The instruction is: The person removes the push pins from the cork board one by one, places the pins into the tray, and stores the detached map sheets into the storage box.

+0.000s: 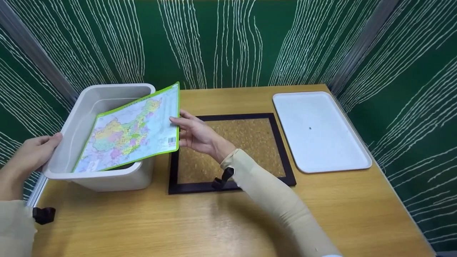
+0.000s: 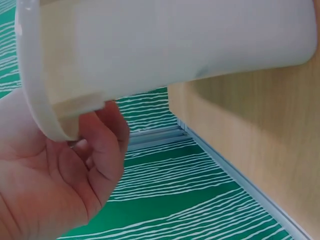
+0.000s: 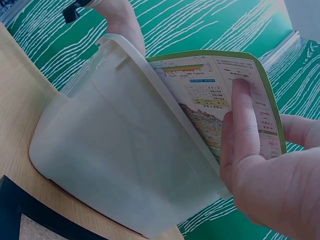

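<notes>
A map sheet with a green border leans across the mouth of a white plastic bin, its left part down inside the rim. My right hand pinches the sheet's right edge, thumb on the map side and fingers behind. In the right wrist view the sheet's back shows printed text and a chart, with fingers lying against it. At the bin's left rim my left hand grips the edge, thumb on top; the left wrist view shows its fingers curled under the rim. The bin's inside is mostly hidden.
A cork board in a dark frame lies flat on the wooden table, right of the bin. Beyond it, near the table's right edge, sits a white tray or lid. Green walls with white lines stand around the table.
</notes>
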`<move>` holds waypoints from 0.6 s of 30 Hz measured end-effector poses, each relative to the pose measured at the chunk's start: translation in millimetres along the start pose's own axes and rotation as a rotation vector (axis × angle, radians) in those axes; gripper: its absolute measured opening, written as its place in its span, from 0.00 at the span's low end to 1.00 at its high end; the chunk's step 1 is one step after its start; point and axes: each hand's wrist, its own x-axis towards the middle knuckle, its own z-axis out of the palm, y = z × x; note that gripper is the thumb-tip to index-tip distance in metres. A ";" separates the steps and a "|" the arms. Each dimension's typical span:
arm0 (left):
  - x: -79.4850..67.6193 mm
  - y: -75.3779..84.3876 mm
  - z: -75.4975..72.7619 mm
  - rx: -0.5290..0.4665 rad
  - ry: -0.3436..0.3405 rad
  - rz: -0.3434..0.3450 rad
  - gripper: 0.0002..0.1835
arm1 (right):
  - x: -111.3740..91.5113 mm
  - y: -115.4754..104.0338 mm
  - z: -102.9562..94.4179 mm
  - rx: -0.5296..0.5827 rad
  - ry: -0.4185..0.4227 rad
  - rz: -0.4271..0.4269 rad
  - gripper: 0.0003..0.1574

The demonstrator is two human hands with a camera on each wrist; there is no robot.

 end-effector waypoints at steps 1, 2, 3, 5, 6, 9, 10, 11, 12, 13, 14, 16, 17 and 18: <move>0.4 -1.6 0.7 -0.003 0.002 0.003 0.54 | 0.0 0.0 0.3 0.000 -0.003 0.001 0.32; 0.5 -2.8 1.5 -0.006 0.005 0.005 0.54 | -0.1 0.1 0.4 0.000 -0.004 0.001 0.32; 0.3 -3.4 2.7 -0.008 0.012 0.012 0.54 | -0.1 0.2 0.3 0.001 -0.004 0.003 0.32; -2.5 -2.7 5.8 -0.008 0.029 0.026 0.52 | -0.1 1.2 0.2 -0.002 -0.005 0.001 0.30; -4.6 -2.0 7.0 -0.014 0.034 0.030 0.52 | 0.0 1.8 0.2 0.001 -0.006 0.002 0.30; -11.0 -0.6 10.2 -0.022 0.045 0.048 0.49 | 0.7 4.1 0.6 0.008 -0.014 0.006 0.28; -13.0 -0.3 10.7 -0.029 0.042 0.050 0.49 | 1.1 4.9 1.0 0.008 -0.018 0.007 0.28; -14.0 -0.8 11.1 -0.034 0.039 0.050 0.48 | 1.7 5.6 1.5 0.010 -0.020 0.009 0.28; -14.6 -1.3 11.3 -0.038 0.035 0.052 0.48 | 2.1 6.2 2.0 0.009 -0.021 0.011 0.28; -14.9 -1.9 11.5 -0.037 0.031 0.055 0.48 | 2.6 6.7 2.4 0.005 -0.022 0.010 0.28; -14.8 -2.4 11.7 -0.043 0.024 0.056 0.48 | 3.0 7.0 2.9 0.002 -0.019 0.010 0.28; -14.7 -3.0 12.1 -0.053 0.008 0.056 0.48 | 3.8 7.7 3.5 -0.009 -0.004 0.010 0.30; -14.5 -3.4 12.5 -0.052 0.004 0.056 0.48 | 4.0 8.2 3.6 -0.014 0.004 0.012 0.31; -14.7 -3.7 12.7 -0.056 -0.001 0.053 0.48 | 4.3 8.8 3.7 -0.019 0.014 0.015 0.32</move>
